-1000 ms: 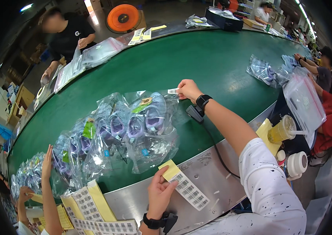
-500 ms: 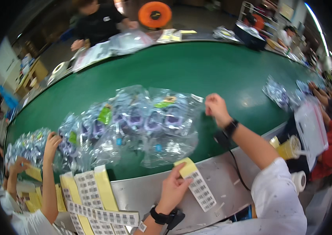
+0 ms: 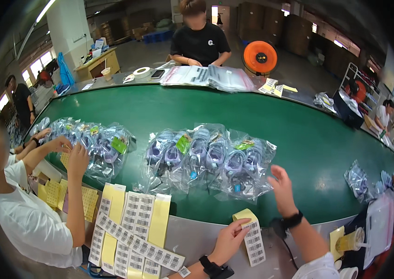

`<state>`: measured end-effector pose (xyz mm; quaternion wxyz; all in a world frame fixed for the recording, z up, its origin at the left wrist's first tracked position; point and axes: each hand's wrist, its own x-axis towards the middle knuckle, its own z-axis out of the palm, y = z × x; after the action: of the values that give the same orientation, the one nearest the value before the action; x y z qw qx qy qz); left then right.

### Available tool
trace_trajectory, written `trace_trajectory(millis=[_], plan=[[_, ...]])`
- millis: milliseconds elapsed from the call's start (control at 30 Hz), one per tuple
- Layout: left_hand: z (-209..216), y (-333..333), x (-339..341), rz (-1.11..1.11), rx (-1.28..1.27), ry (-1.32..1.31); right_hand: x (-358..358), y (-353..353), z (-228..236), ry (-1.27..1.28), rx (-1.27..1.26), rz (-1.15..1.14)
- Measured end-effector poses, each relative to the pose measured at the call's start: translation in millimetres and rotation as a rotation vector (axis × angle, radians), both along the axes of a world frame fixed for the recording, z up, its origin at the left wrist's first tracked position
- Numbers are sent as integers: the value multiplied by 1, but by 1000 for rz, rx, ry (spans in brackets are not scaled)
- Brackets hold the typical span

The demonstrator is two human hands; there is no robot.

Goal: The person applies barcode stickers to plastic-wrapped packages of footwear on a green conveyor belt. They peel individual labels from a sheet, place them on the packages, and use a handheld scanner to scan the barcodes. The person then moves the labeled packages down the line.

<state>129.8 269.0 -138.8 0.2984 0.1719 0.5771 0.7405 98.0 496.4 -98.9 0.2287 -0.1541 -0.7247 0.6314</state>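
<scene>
My left hand [image 3: 229, 240] pinches a strip of barcode labels [image 3: 254, 246] above the metal table edge, its yellow backing curling over at the top. My right hand [image 3: 283, 191] is raised over the green surface with its fingers apart and nothing in them. Just left of it lies a clear plastic bag [image 3: 241, 179] of blue and purple shoes [image 3: 235, 161], a white barcode sticker [image 3: 271, 145] on its upper right corner. Similar bagged shoes [image 3: 171, 153] with green tags lie against it on the left.
Sheets of barcode labels [image 3: 134, 218] overlap on the near metal edge. At left a co-worker [image 3: 34, 204] handles another row of bagged shoes [image 3: 90, 142]. A cup of yellow drink [image 3: 349, 239] stands near right. Across the green table [image 3: 183, 104], a person stands behind flat plastic bags [image 3: 211, 76].
My view has swung left and up. My right hand has come away from the bag's stickered corner, and its fingers have spread. A gap now shows between the near bags and the left row.
</scene>
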Motion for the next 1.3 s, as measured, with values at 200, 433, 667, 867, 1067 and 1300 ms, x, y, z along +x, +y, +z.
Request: trace_trajectory(millis=[200, 433, 667, 867, 1067, 1300], plan=[[11, 7, 7, -76, -36, 10, 86, -44, 40, -126, 435, 305], [17, 7, 8, -116, -84, 80, 115, -57, 32, -127, 527, 202], [14, 8, 10, -118, -129, 105, 124, -58, 29, -68, 603, 141], [11, 10, 10, -106, -138, 79, 129, -63, 34, -39, 703, 84], [18, 10, 11, -156, -128, 86, 130, -60, 27, -63, 751, 143], [21, 14, 12, -159, -194, 164, 131, -54, 28, -51, 710, 170]])
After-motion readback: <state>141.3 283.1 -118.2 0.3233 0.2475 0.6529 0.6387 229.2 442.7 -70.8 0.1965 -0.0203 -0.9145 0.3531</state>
